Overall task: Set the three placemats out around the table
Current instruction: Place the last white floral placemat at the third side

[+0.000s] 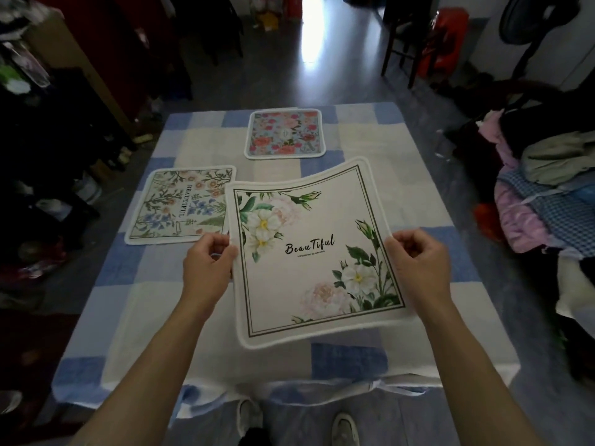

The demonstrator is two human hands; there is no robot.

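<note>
white placemat (317, 252) | left hand (206, 268), right hand (418, 263) pinch its side edges | looks light, floppy, sags mid-span | grip 2 opposite edges

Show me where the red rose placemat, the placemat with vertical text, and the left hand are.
red rose placemat (285, 133), head view, its printed middle.
placemat with vertical text (180, 204), head view, its lettering.
left hand (206, 268), head view, back of the hand.
</note>
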